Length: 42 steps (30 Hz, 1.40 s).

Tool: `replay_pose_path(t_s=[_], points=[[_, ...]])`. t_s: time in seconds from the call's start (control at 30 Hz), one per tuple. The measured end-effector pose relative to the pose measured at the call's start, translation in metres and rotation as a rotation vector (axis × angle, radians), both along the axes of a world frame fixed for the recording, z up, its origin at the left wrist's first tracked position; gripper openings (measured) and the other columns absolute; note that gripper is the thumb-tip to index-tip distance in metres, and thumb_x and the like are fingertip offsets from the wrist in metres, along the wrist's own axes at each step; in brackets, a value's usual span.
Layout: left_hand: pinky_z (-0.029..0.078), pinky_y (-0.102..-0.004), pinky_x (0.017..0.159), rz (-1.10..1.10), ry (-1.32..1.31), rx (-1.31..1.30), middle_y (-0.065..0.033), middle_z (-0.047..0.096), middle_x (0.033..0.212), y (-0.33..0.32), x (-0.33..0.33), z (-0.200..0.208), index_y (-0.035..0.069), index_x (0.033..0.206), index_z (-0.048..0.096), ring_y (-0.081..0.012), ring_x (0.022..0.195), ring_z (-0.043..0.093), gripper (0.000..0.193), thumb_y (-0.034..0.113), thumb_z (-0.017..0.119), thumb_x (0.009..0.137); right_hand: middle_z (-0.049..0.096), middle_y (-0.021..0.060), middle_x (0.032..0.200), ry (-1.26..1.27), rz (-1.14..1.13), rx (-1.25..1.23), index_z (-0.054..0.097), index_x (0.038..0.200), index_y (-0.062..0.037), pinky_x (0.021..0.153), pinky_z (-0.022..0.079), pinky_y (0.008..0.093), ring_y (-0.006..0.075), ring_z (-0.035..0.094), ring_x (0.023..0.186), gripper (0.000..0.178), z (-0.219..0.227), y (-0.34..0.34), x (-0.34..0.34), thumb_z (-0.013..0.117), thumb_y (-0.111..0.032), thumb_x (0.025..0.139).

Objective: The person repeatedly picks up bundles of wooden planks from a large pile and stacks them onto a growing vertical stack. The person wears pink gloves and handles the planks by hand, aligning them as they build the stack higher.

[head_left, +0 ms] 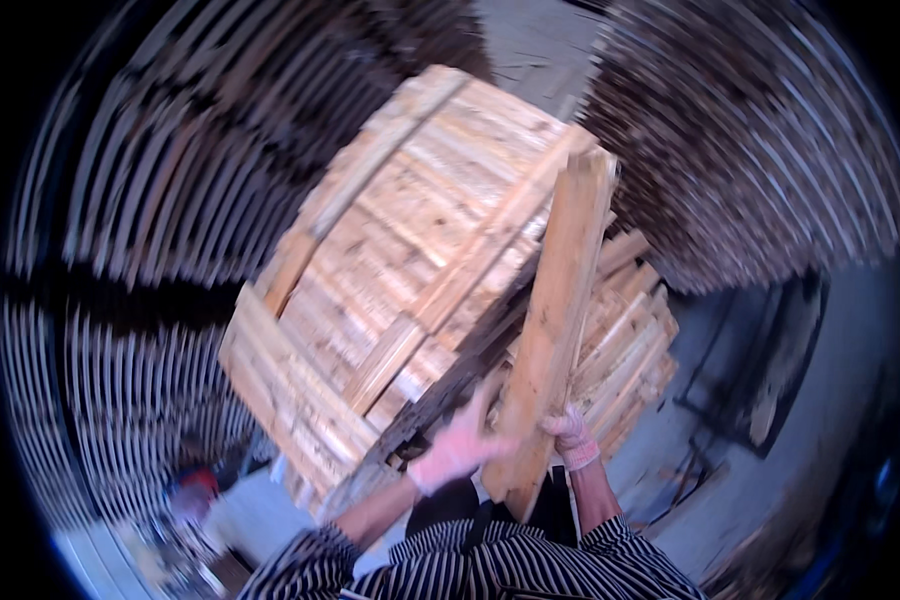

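A long wooden board (pixel 556 290) stands tilted in front of me, its near end close to my body and its far end up over the wood stacks. My right hand (pixel 573 438), in a pink-and-white glove, is closed on the board's right edge near its lower end. On the other side, my left hand (pixel 458 446), gloved the same way, has its thumb and fingers spread; the fingertips reach the board's left side. Left of the board lies a large stack of pale planks (pixel 410 230), with strips laid across its top.
A second, smaller plank pile (pixel 625 350) sits to the right behind the board. Tall stacks of dark lumber rise at the far left (pixel 220 130) and far right (pixel 710 150). Blurred clutter (pixel 195 490) lies at lower left. Grey floor (pixel 710 500) shows at right.
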<state>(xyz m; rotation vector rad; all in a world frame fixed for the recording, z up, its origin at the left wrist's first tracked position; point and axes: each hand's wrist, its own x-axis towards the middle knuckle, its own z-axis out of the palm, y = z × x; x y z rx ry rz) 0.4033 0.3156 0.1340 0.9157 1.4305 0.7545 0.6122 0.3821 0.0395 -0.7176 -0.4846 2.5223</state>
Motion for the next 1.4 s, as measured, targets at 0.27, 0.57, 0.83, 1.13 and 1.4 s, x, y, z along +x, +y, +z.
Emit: replay_pose_path(t_s=[0.27,0.57,0.83,1.13,1.4], points=[[0.050,-0.0402,0.106,0.667,0.107,0.581,-0.0175,0.053,0.141,0.063,-0.111,0.211,0.003,0.155,0.027,-0.0250,0.129,0.055,0.109,0.031,0.094,0.073,0.057,0.0156,0.136,0.102,0.401,0.704,0.012,0.159,-0.0059,0.102,0.052,0.0410,0.0257,0.058,0.125,0.120,0.170,0.080,-0.209,0.092,-0.007,0.069],[0.049,-0.0365,0.110,0.307,0.859,0.070,-0.0098,0.054,0.149,-0.013,-0.284,0.074,0.006,0.156,0.032,-0.0235,0.130,0.057,0.078,0.038,0.070,0.096,0.062,0.0211,0.130,-0.309,0.401,1.412,0.035,0.148,-0.0008,0.109,0.047,0.0395,0.0308,0.061,0.124,0.104,0.091,0.074,-0.394,0.095,-0.028,0.068],[0.051,-0.0335,0.105,1.125,-0.441,0.613,-0.0094,0.064,0.134,-0.051,-0.333,0.021,0.002,0.143,0.055,-0.0169,0.122,0.060,0.058,0.027,0.076,0.095,0.050,0.0246,0.148,-0.251,0.472,1.392,0.021,0.161,-0.0052,0.110,0.047,0.0415,0.0354,0.054,0.135,0.119,0.146,0.031,-0.412,0.093,-0.036,0.071],[0.058,-0.0472,0.092,1.352,-0.682,0.186,-0.0171,0.070,0.120,-0.165,-0.330,-0.045,0.007,0.140,0.057,-0.0323,0.104,0.070,0.066,0.051,0.072,0.093,0.050,0.0277,0.145,-0.922,0.492,1.350,0.037,0.158,-0.0251,0.110,0.045,0.0478,0.0425,0.052,0.133,0.083,0.053,-0.017,-0.424,0.075,-0.045,0.087],[0.055,-0.0483,0.099,1.468,-0.791,0.173,-0.0157,0.068,0.122,-0.196,-0.334,-0.068,0.007,0.141,0.055,-0.0314,0.107,0.067,0.077,0.060,0.072,0.088,0.037,0.0343,0.154,-0.985,0.707,2.095,0.043,0.155,-0.0209,0.115,0.040,0.0483,0.0476,0.042,0.141,0.082,0.070,-0.104,-0.433,0.058,-0.068,0.089]])
